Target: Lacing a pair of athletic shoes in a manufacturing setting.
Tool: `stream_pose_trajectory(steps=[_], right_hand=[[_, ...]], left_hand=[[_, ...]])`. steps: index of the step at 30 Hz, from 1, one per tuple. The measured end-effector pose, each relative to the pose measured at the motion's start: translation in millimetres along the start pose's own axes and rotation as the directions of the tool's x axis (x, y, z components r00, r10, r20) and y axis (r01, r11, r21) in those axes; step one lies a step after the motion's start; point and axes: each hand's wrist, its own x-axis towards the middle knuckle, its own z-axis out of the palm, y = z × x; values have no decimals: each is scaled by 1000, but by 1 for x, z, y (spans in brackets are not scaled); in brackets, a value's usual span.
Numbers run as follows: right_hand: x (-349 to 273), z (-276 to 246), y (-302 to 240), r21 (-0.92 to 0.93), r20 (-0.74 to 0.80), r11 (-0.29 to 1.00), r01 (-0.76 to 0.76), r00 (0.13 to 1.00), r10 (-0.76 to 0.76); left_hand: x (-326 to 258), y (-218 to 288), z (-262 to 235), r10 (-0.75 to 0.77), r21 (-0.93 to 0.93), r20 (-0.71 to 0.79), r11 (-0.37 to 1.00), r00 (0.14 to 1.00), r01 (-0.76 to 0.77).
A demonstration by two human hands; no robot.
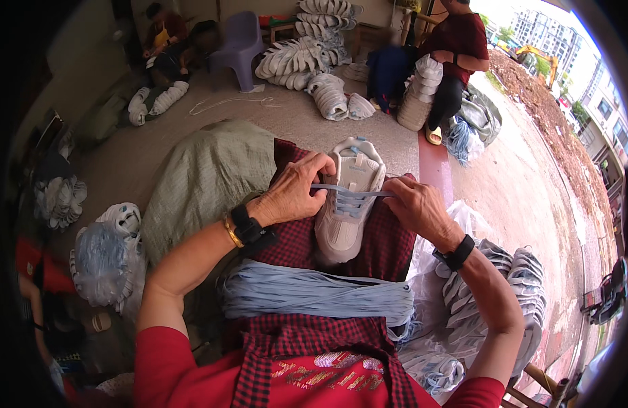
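A cream sneaker upper (342, 234) rests on my lap, its toe toward me and its heel opening away. A pale blue-grey shoelace (354, 194) crosses its tongue, threaded through the lower eyelets. My left hand (299, 188) pinches one end beside the upper's left edge. On the opposite side my right hand (418, 207) grips the other end, and the lace runs fairly straight between them. Under the upper lies dark red checked cloth (385, 246). A thick bundle of pale blue laces (314, 291) stretches across my lap, nearer to me than the toe.
Stacked uppers (494, 275) stand by my right arm, and a bagged bundle (103, 255) sits at left. Greenish woven sheeting (205, 180) spreads left of my lap. Farther off are a purple chair (239, 51), piled uppers (303, 54) and two people, one holding a stack (419, 92).
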Motion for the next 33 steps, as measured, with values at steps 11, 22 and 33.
stream_pose_trajectory(steps=[11, 22, 33], right_hand=[[-16, -12, 13, -185, 137, 982, 41, 990, -15], [-129, -115, 58, -384, -41, 873, -301, 950, 309], [-237, -242, 85, -557, -379, 527, -642, 761, 527]], left_hand=[[0, -41, -16, 446, 547, 194, 691, 874, -473], [-103, -63, -203, 222, 741, -170, 671, 960, -24], [-213, -46, -341, 353, 877, -411, 406, 841, 258]])
